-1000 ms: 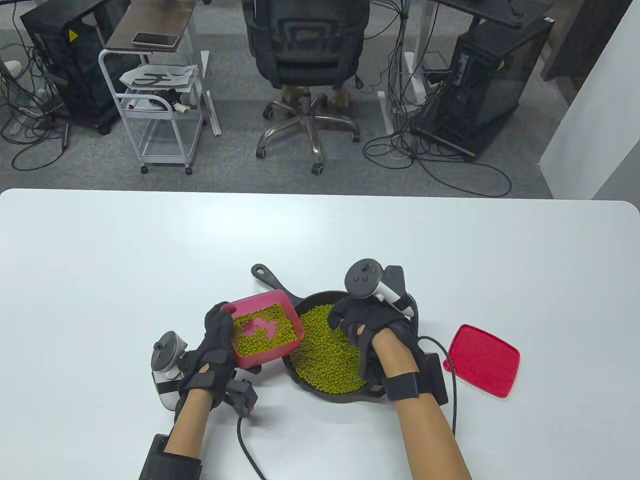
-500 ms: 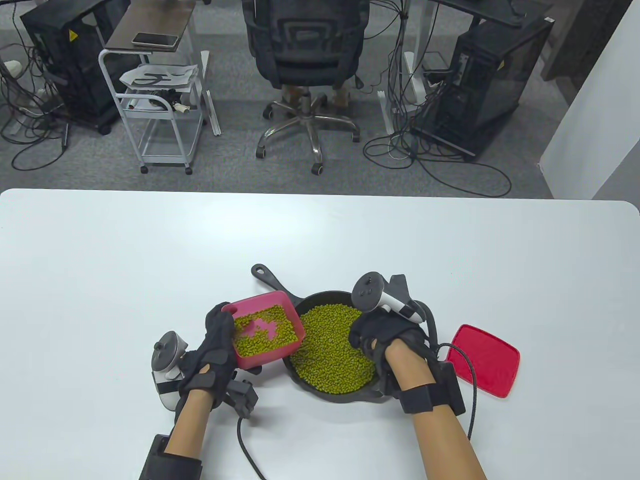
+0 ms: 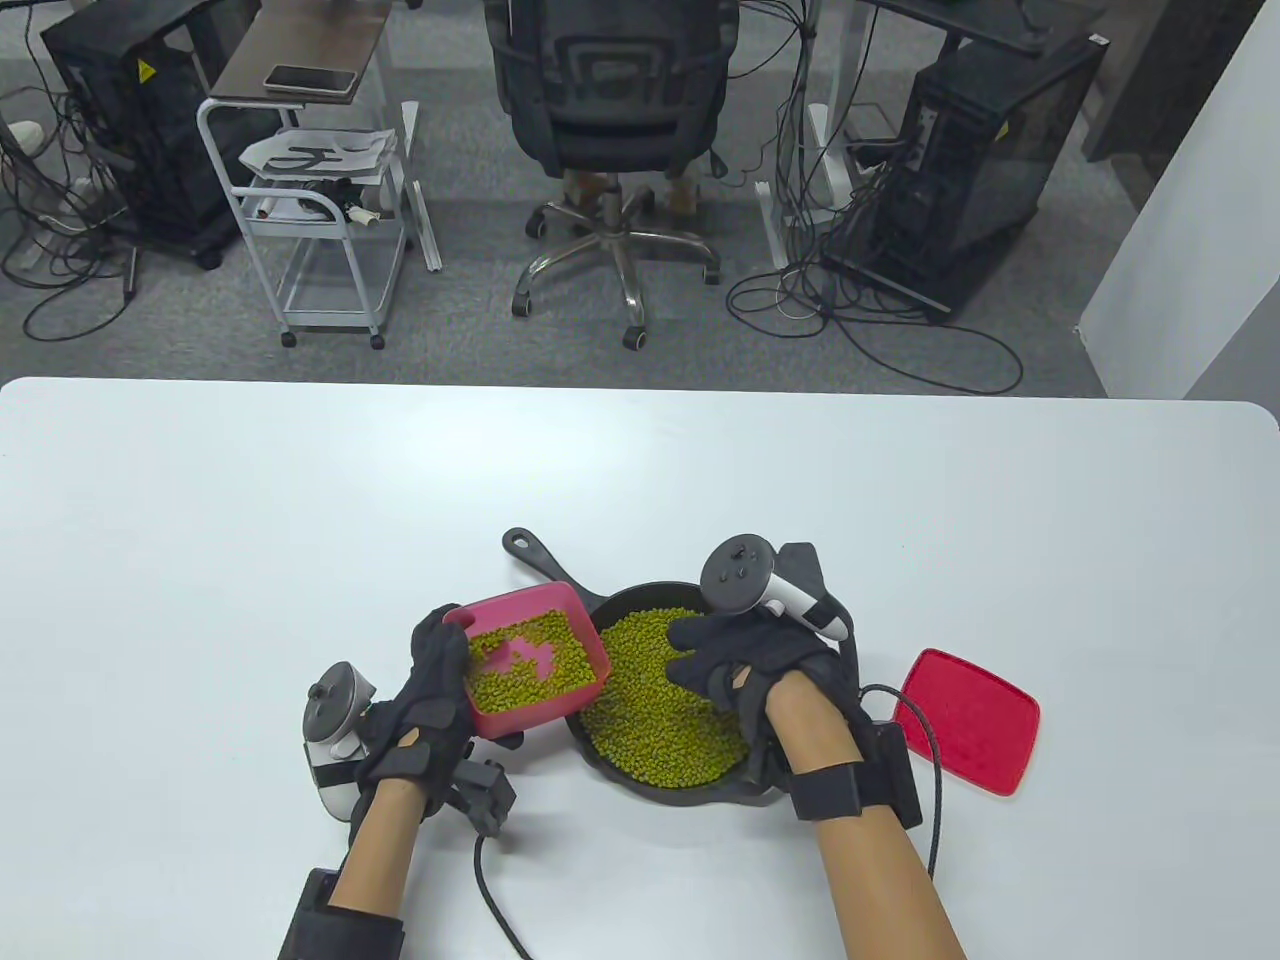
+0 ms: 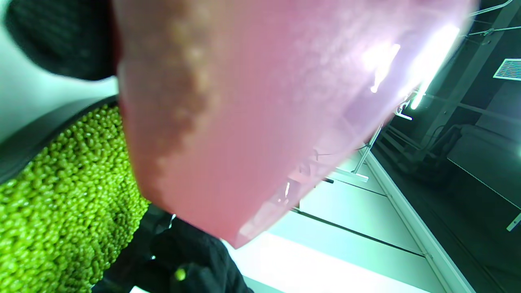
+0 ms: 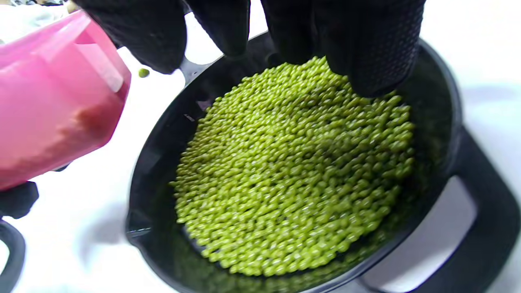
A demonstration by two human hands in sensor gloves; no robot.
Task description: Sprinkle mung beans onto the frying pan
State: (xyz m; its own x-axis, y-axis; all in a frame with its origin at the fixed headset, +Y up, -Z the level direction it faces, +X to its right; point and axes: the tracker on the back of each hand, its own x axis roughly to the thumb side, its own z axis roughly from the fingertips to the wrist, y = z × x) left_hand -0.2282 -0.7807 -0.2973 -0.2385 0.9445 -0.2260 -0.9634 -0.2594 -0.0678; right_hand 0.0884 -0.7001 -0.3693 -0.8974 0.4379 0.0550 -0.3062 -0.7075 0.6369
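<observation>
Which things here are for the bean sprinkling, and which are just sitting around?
For the job:
- pink tub of beans, held by the left hand
- frying pan
- mung beans in the pan
- right hand, over the pan

Just lying about:
- red lid on the table
- office chair
- phone on the cart

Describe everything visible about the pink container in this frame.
The pink container is a small, roughly square tub of translucent pink plastic with rounded corners, open-topped. It is lifted off the table and tilted toward the black frying pan, its lower edge over the pan's left rim. The left hand grips its near-left side. Mung beans partly cover its floor, with a bare pink patch in the middle. A red lid lies apart, right of the pan.
</observation>
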